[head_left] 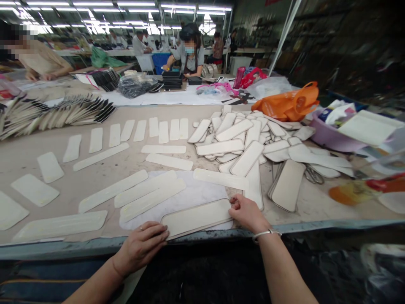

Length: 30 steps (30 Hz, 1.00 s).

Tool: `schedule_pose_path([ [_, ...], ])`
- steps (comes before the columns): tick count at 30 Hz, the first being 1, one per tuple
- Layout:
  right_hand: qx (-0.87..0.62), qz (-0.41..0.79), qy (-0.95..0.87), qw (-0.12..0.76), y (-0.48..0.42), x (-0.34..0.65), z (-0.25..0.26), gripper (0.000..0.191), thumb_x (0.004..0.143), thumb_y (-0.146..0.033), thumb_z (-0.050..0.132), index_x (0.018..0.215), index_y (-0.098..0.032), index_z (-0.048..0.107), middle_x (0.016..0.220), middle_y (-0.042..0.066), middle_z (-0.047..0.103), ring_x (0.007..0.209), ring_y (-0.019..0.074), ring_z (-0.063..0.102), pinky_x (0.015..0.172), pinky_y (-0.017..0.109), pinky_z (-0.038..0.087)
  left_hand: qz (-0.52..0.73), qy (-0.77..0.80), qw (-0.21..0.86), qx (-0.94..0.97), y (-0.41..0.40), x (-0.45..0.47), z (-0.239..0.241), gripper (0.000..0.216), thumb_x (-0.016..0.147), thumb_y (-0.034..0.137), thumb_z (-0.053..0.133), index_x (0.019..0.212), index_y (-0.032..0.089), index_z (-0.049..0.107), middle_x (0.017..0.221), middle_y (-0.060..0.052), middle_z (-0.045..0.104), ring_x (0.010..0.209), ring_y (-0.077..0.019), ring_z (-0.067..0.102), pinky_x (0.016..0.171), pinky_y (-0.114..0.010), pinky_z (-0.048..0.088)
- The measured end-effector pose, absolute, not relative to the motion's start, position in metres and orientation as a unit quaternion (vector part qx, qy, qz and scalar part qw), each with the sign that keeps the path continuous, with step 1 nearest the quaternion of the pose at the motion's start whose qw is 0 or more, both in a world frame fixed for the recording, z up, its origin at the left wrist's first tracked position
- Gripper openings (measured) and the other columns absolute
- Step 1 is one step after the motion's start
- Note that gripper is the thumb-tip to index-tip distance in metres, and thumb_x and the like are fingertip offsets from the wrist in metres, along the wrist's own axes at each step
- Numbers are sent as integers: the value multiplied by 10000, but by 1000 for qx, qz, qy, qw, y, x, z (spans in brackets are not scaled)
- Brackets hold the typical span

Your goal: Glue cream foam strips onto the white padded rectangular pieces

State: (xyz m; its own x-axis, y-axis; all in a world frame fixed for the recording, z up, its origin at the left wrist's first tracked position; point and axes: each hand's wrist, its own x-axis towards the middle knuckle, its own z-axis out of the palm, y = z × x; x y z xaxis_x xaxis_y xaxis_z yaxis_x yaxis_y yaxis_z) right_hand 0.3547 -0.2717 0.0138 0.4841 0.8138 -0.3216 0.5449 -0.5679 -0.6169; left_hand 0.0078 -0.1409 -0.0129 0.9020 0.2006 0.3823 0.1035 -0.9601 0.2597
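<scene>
A cream rounded panel (198, 217) lies flat at the table's near edge on a white sheet (190, 196). My left hand (142, 245) presses its fingers together on the panel's left end. My right hand (248, 213), with a bracelet on the wrist, pinches the panel's right end. Several long cream strips (145, 196) lie just beyond it, laid side by side.
A heap of cream panels (240, 139) sits at centre right, with scissors (313, 174) beside it. Rows of single pieces (95, 141) spread left. An orange bag (289, 103) and a purple basin (332, 135) stand at right. Other people work at far tables.
</scene>
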Motion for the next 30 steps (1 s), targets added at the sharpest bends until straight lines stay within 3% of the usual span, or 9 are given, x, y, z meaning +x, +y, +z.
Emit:
schedule_pose_path([
  [10,-837,301,-415,190,-270,354,17,208,698,-204,535,905,-207,558,681,-28,639,659,142,577,636,253,371,220,91,131,962,-144,11,-8,311,816,147,582,1116,214,633,1001,-95,662,935,-192,607,811,-334,545],
  [30,-858,269,-402,173,-268,351,19,233,662,-165,552,888,-218,572,688,-14,659,695,162,588,631,256,357,230,75,115,964,-143,13,-8,312,825,135,558,1115,215,638,1003,-84,668,919,-178,612,797,-290,532],
])
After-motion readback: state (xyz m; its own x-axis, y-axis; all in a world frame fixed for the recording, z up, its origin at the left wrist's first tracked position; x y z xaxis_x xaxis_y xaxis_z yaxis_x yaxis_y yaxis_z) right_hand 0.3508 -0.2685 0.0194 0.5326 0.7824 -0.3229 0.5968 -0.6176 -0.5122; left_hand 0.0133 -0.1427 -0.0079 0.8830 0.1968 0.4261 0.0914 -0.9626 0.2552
